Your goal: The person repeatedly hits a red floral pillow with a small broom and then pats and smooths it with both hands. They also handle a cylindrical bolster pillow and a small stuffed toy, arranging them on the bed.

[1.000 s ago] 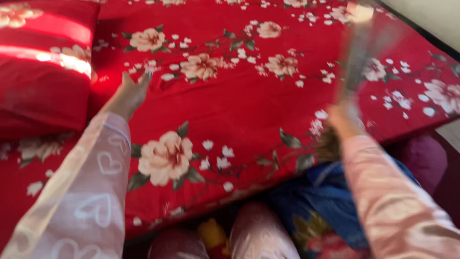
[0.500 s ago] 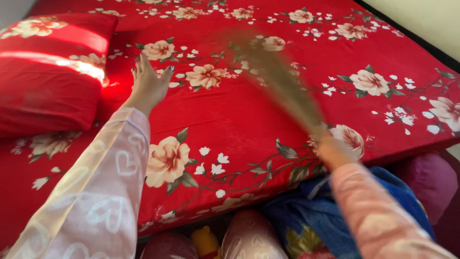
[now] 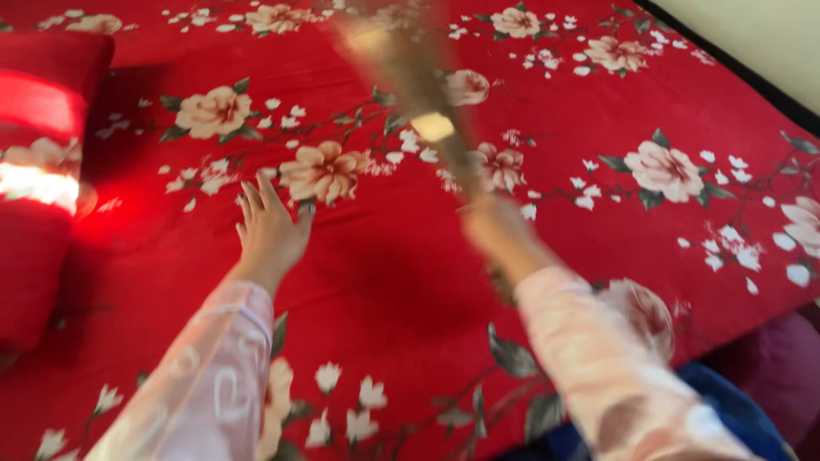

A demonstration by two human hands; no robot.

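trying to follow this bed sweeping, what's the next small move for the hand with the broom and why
Probably draw the right hand back toward the near edge, dragging the blurred straw broom across the red floral sheet. The broom stretches out far across the bed, while the left hand lies flat on the sheet.

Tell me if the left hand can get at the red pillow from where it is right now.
Probably yes. The left hand lies open and flat on the floral red sheet, and the red pillow sits off to its left with only bare sheet between them. The right hand grips a blurred broom on the far side.

Red pillow [image 3: 38, 205] at left, blue cloth [image 3: 735, 418] — lower right
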